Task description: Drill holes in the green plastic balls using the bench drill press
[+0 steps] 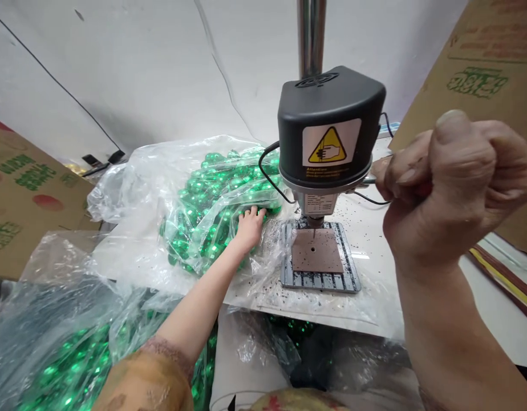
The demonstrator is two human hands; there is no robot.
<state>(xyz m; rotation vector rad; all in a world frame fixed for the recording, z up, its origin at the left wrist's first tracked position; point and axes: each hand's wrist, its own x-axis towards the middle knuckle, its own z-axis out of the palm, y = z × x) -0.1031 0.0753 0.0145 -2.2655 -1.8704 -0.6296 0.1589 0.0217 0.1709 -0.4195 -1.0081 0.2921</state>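
Observation:
Faceted shiny green beads (212, 194) lie heaped in a clear plastic bag (161, 165) left of a small bench drill press (332, 125). My left hand (251, 225) rests on the right side of this heap, fingers apart and touching the beads; its fingertips are partly hidden. Beside the black drill head, my right hand (451, 177) is closed in a fist around the drill press handle, of which only a short metal rod (368, 181) shows. Under the drill bit (314, 233), a brown board (317, 260) with one small hole sits on the slotted metal base (351, 282).
Dark shavings (272, 291) are scattered around the base on the white table (375, 285). Cardboard boxes stand at the left (36, 194) and right (481, 51). More bagged green beads (71, 365) lie below the table edge. A black cable (266, 165) loops beside the drill head.

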